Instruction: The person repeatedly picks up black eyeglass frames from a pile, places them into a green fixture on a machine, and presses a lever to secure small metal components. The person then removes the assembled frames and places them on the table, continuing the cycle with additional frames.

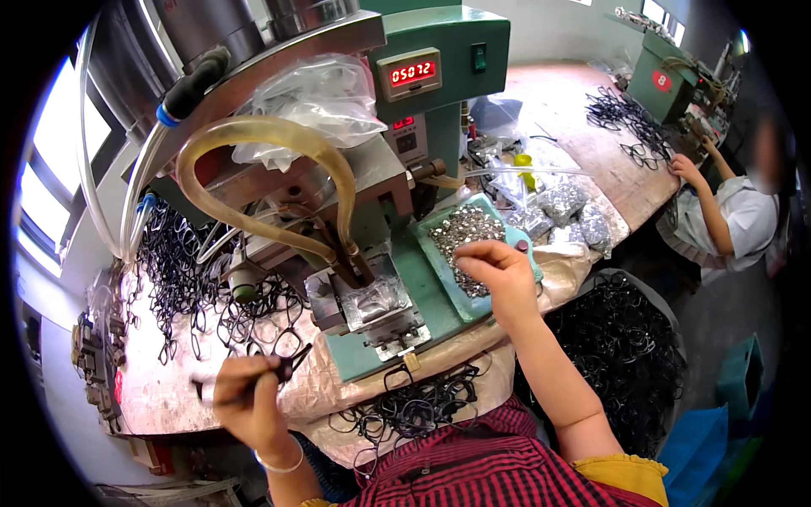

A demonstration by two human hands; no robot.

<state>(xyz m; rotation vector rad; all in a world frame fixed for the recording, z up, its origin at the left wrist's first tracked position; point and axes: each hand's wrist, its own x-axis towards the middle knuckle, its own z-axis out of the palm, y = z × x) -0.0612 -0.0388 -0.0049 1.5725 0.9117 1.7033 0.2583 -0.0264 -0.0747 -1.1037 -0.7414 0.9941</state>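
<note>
My left hand (247,399), slightly smeared by motion, is closed around a black eyeglass frame (291,362) at the table's front left. The frame's dark ends stick out on both sides of the fingers. Above a green tray (467,309) of small shiny metal parts (466,230), my right hand (498,272) has thumb and forefinger pinched together. What they hold, if anything, is too small to make out. Between the hands stands a green press machine (456,59) with a metal fixture block (369,306) at its base.
Black frames (182,279) lie heaped at the left, with more (414,401) at the front edge. A large container of black frames (621,351) stands at my right. Bagged metal parts (562,207) lie behind the tray. Another person (731,211) works at the far right.
</note>
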